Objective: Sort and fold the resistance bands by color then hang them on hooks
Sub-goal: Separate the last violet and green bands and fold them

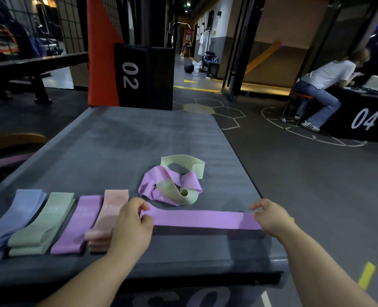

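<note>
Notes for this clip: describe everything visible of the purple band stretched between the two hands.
The purple band is a wide, flat strip of smooth, rubbery-looking material, pulled straight and level. The left hand pinches its left end, the right hand its right end. It hangs just above the dark grey padded platform, near the front edge, casting a shadow. The tangled pile of bands lies just behind; whether they touch is unclear.

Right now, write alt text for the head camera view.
Left hand and right hand pinch the ends of a purple band stretched over a grey mat. Four folded stacks lie to its left, a tangled heap behind it.
</note>
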Tool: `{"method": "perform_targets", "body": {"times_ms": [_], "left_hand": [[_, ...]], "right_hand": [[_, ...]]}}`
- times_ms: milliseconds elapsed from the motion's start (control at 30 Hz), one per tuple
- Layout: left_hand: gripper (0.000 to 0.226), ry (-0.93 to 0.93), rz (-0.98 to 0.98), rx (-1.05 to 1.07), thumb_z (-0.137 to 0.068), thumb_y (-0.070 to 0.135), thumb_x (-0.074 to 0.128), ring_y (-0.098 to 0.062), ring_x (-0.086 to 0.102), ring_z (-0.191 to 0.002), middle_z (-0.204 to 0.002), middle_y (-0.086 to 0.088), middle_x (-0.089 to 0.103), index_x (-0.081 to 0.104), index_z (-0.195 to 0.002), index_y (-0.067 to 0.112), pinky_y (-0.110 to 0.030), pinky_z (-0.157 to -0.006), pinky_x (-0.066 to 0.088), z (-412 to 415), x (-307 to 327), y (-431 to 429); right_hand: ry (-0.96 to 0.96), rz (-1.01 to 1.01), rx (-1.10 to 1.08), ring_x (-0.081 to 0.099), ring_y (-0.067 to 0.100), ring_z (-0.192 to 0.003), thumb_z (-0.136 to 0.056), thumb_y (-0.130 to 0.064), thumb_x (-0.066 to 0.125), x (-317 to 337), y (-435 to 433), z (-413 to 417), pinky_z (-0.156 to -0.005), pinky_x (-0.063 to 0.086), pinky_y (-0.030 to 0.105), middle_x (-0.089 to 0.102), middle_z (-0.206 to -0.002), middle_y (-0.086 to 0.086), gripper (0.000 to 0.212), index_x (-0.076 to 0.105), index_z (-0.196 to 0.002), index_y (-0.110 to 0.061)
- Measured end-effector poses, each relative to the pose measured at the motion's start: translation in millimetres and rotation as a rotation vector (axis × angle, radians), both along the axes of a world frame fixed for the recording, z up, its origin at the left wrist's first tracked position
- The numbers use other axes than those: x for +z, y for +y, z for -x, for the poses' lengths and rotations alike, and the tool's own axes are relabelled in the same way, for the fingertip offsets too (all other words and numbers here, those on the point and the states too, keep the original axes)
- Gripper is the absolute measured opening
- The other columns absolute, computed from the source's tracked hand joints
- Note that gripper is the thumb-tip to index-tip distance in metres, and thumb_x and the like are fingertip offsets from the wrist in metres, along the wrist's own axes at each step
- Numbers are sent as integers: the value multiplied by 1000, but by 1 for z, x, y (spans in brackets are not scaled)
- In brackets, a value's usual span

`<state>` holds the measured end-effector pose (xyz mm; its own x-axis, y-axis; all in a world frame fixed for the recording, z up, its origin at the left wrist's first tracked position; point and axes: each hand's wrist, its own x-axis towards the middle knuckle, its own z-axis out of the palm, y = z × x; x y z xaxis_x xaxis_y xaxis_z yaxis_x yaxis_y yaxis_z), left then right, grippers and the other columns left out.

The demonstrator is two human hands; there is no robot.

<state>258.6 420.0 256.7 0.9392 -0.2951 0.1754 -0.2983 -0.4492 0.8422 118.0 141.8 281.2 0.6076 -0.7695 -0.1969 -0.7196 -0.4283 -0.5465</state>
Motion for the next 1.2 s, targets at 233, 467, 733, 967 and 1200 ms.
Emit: {"method": "perform_targets", "body": {"times_ms": [233,467,733,967,1200], "left_hand": [[18,17,-55,-8,-85,-2,51,-6,43,-65,-85,4,48,49,-85,17,-19,-54,29,6,-4,-1],[23,-24,-70,-39,-85,2,54,-15,46,-74,-88,5,47,50,-98,19,-25,-65,32,9,-1,0],[44,-183,-43,-143,-82,20,68,-14,61,-79,-79,16,59,50,-122,21,-37,-73,49,24,-4,-11],[48,-363,-126,-223,-68,34,59,-14,64,-79,-67,28,53,59,-115,28,-36,-73,47,28,-17,-26],[75,-401,-315,-287,-69,36,69,-12,34,-123,-131,13,48,37,-138,30,-34,-97,29,20,-24,-29]], "right_hand": [[79,108,-24,55,24,-92,-91,-13,50,-2,-1,4,-73,36,22,64,-110,5,22,62,-108,-18],[236,189,43,54,21,-83,-88,-18,50,2,14,-3,-52,31,21,58,-101,0,25,54,-113,-21],[-106,-14,289,59,13,-73,-90,-42,61,8,71,-29,-70,46,27,66,-75,-7,26,63,-71,-25],[-145,-338,307,59,15,-61,-89,-45,61,1,113,-49,-52,44,23,64,-65,0,36,63,-74,-13],[-251,-497,222,52,11,-43,-85,-6,59,4,110,-54,-42,38,20,54,-50,-2,19,56,-67,-11]]}}
